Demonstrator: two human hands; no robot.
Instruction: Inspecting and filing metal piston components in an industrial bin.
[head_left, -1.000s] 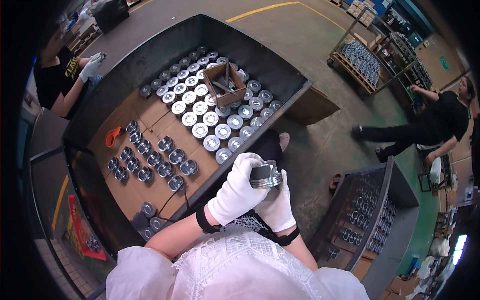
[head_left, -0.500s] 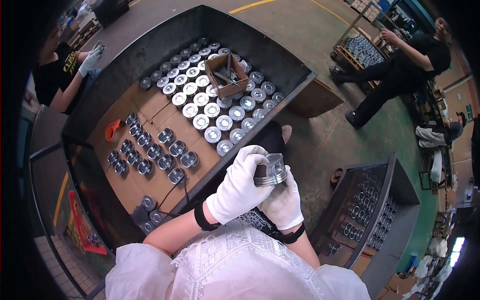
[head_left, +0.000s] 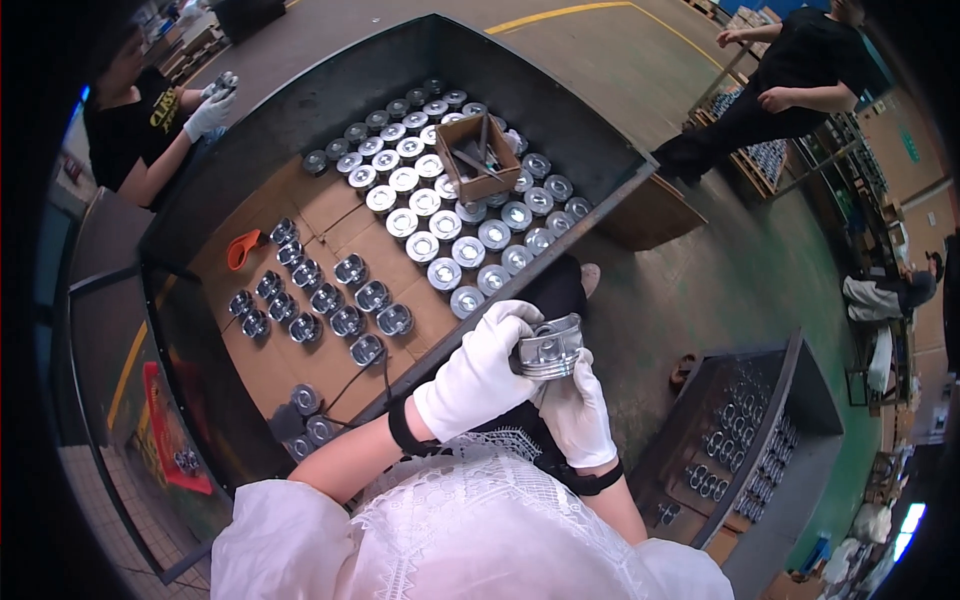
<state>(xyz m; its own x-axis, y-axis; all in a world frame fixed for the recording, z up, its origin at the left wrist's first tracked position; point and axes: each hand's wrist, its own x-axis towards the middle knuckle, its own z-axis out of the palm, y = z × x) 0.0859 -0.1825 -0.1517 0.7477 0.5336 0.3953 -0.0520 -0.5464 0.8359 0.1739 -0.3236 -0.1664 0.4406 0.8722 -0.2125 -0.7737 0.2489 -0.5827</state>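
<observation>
Between my gloved hands is a shiny metal piston (head_left: pixel 551 348), its ringed crown end facing down and its open skirt end up. My left hand (head_left: pixel 485 370) is closed round the piston's left side. From the right, below the crown, my right hand (head_left: pixel 578 410) grips it too, its fingers partly hidden. Both hands wear white gloves, with black bands at the wrists. Just beyond them, in a dark metal bin, stand rows of pistons (head_left: pixel 423 246) crown up. Several more pistons (head_left: pixel 326 299) sit skirt up on the cardboard (head_left: pixel 275 375) to the left.
A wooden box (head_left: pixel 482 185) of tools sits on the pistons. An orange ring-shaped tool (head_left: pixel 243 250) lies on the cardboard. The bin's near wall (head_left: pixel 520 275) rises before me. Another piston bin (head_left: pixel 800 400) stands right. One gloved person (head_left: pixel 150 125) is far left, another person (head_left: pixel 790 80) far right.
The piston has tilted in my hands, showing more of its side and pin boss. My view has shifted slightly. The person at the far right has stepped farther away.
</observation>
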